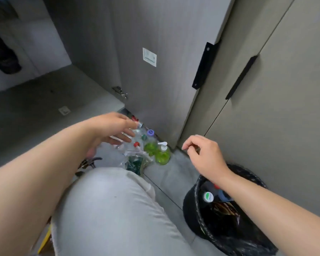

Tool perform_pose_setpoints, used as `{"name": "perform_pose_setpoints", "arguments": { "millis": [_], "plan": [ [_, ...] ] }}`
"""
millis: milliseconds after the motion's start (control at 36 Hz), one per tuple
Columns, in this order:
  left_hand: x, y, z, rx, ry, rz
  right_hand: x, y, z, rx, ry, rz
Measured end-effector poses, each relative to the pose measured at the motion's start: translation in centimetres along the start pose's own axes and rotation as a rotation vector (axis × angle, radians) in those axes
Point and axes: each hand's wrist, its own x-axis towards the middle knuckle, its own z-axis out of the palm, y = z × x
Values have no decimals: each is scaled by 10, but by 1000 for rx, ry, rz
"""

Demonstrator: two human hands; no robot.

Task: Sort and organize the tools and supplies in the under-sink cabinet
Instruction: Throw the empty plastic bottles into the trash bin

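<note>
Your left hand [116, 126], grip spread wide and empty, hangs just upper left of the red-capped clear bottle [136, 145], far nearer than your curled right hand [201, 152], whose hold I cannot tell.

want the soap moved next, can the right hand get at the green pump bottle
Probably yes: the right hand hovers just right of the green pump bottle, with only bare floor between them.

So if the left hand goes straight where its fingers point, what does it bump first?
Most likely the clear bottle just past the fingertips of the left hand, on the floor by the blue-capped bottle. Depth is unclear, so they may already touch.
</note>
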Motion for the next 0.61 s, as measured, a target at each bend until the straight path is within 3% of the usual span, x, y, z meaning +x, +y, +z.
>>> {"name": "perform_pose_setpoints", "arguments": {
  "millis": [139,306,417,611],
  "plan": [
    [24,-80,-48,-344,364,-139,56,-19,86,-8,-374,34],
    [47,-161,-44,-605,459,-277,102,-9,219,-125,-711,182],
    [66,-200,-37,-748,443,-318,126,-1,288,-222,-732,223],
    [86,-250,-28,-874,406,-313,166,3,373,-440,-588,315]
  ]
}}
